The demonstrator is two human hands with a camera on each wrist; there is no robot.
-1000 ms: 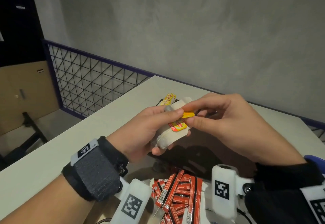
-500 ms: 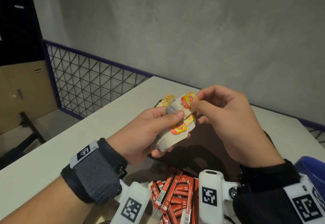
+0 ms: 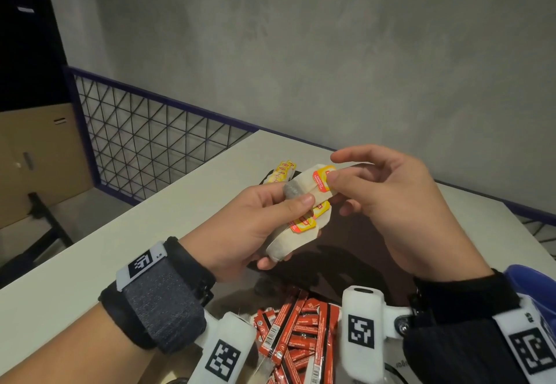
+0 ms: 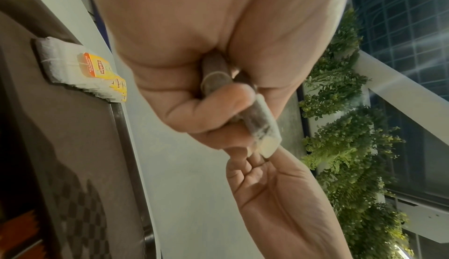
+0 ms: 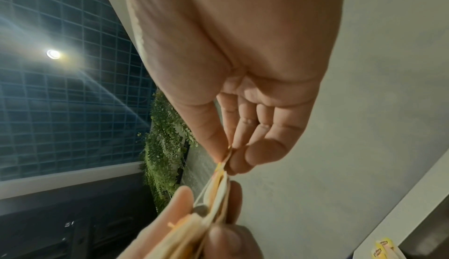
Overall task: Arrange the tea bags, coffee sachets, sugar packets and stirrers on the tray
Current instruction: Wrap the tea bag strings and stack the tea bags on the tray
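Note:
My left hand point(image 3: 258, 227) grips a stack of white tea bags point(image 3: 296, 240) with yellow-red tags, held above the dark brown tray point(image 3: 361, 251). My right hand point(image 3: 331, 177) pinches the top tea bag point(image 3: 313, 183) of the stack at its tag, thumb on the label, the index finger lifted. In the right wrist view the thumb and fingers pinch the thin edge of that tea bag point(image 5: 224, 164). A row of tea bags point(image 4: 80, 67) lies fanned at the tray's far corner, also seen as tea bags point(image 3: 279, 173) in the head view. Red coffee sachets point(image 3: 298, 332) are piled near me.
The tray sits on a white table point(image 3: 90, 263) whose left edge drops to a floor. A purple-framed wire fence point(image 3: 144, 142) and a grey wall stand behind. A blue object point(image 3: 535, 281) shows at the right edge.
My right hand has moved up from the stack's middle to the top tea bag and now pinches it at its tag. The left hand keeps its hold of the stack.

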